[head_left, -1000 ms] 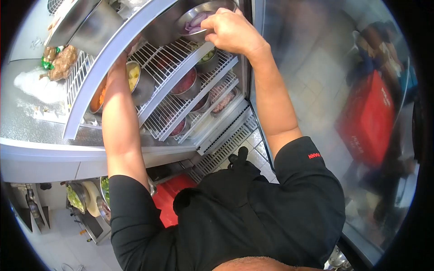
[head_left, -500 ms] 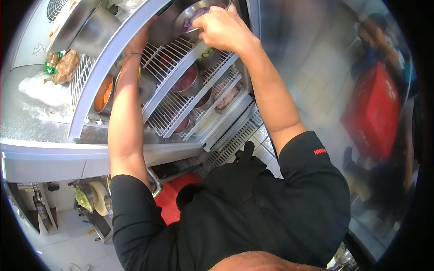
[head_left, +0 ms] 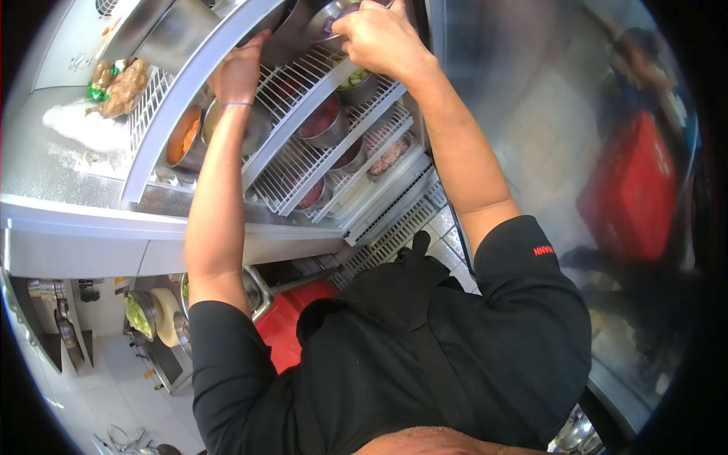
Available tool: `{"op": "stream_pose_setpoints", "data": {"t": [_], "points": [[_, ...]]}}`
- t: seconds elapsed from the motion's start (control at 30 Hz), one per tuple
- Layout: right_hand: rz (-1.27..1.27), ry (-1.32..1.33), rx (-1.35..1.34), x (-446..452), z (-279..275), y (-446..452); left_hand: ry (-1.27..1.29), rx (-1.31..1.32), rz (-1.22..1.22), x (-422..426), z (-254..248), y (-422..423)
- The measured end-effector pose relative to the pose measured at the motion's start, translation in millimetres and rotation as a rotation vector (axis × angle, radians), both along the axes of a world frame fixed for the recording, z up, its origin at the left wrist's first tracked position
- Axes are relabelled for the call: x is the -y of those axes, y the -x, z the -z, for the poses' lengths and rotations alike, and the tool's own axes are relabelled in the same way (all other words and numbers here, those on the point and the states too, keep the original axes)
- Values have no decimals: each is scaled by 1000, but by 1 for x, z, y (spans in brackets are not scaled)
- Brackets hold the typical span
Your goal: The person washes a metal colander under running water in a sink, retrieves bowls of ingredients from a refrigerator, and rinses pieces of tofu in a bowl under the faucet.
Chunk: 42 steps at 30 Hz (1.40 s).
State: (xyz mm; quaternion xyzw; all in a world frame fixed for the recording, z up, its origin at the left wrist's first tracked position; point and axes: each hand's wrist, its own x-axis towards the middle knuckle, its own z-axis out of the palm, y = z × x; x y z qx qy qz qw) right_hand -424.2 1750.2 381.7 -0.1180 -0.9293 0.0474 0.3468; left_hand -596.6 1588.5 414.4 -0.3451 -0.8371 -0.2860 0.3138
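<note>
Inside the fridge, my right hand (head_left: 381,42) is closed on the rim of a metal bowl (head_left: 321,21) with purple pieces, perhaps onion, at the upper edge of the view. My left hand (head_left: 239,70) reaches in behind the curved shelf frame, its fingers bent against the side of a deep metal container (head_left: 287,36); its fingertips are partly hidden. Both vessels are over a white wire shelf (head_left: 299,80). Just beside my left wrist is a metal pot with orange pieces (head_left: 184,138).
Lower shelves hold metal pots of dark red food (head_left: 322,125), a pot of green pieces (head_left: 356,82) and a tray of pinkish meat (head_left: 390,155). A bagged brown item (head_left: 125,87) lies at left. On the right, the shiny door (head_left: 516,98) mirrors a red shape.
The view has shifted slightly, and the shelves sit a little further right. More of my left hand shows beside the container. The bowl stays in my right hand, now nearer the top edge.
</note>
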Motion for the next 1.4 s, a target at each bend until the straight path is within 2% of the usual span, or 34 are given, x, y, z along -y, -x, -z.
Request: {"op": "stream_pose_setpoints", "data": {"t": [0.07, 0.1, 0.2, 0.3, 0.4, 0.47, 0.53, 0.57, 0.77, 0.87, 0.97, 1.1, 1.17, 1.27, 1.4], "points": [[16, -9, 30, 1, -4, 0, 89, -94, -90, 7, 1, -8], [21, -13, 32, 0, -3, 2, 47, -182, -75, 8, 4, -6], [10, 19, 21, 2, -5, -5, -37, -94, -16, 14, 6, -4], [-54, 47, -18, 3, -9, -16, -169, -134, 113, 16, 6, -11], [-146, 142, -2, 19, -19, -34, -132, -78, 9, 13, 6, -10], [-225, 215, 47, 35, -29, -51, -155, -58, 49, 12, 7, -13], [-283, 154, -104, 50, -13, -49, -204, 17, 134, 14, 5, -25], [-284, 141, -128, 59, -12, -49, -205, -122, 177, 14, 7, -23], [-248, 97, -217, 82, -4, -40, -359, 117, 323, 17, 13, -29], [-233, 82, -229, 86, 1, -36, -329, 268, 322, 17, 9, -39], [-221, 82, -240, 89, 3, -32, -185, 61, 179, 18, 4, -48], [-211, 79, -231, 86, 0, -31, -104, -243, 158, 21, 11, -32], [-187, 96, -169, 80, -3, -34, -72, -272, 76, 24, 16, -26], [-140, 35, -281, 52, 8, -19, -46, -209, 31, 31, 12, -28], [-107, 82, -160, 3, 15, 4, -60, -212, 6, 43, 16, -23]]}}
